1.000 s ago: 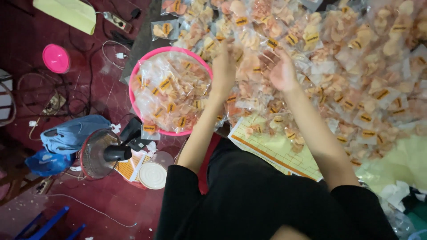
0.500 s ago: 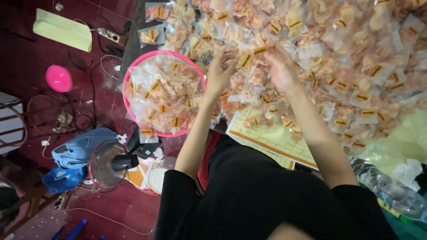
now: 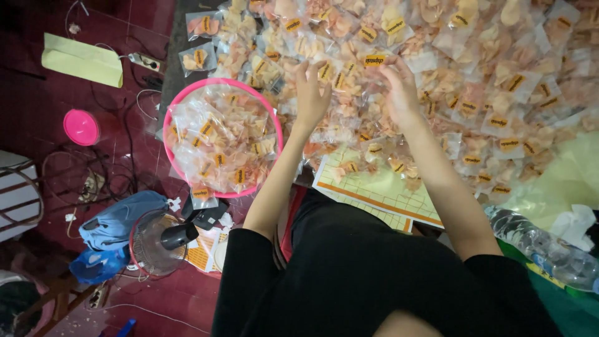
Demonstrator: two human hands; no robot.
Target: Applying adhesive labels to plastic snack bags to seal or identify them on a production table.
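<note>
Bags (image 3: 486,93) of snacks are covering the whole far side, leaving no bare spot there. The pink tub (image 3: 219,137) is sitting full at the left. The mat (image 3: 387,187) is lying partly bare near the person. Wires (image 3: 125,137), a fan (image 3: 153,243) and cloth (image 3: 115,221) are crowding the left floor.

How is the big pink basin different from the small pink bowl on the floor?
The pink basin is much wider and heaped with clear snack packets; the small pink bowl shows no packets. The basin sits against the packet pile, beside the left hand; the bowl lies apart among cables. Both are round and bright pink.
</note>
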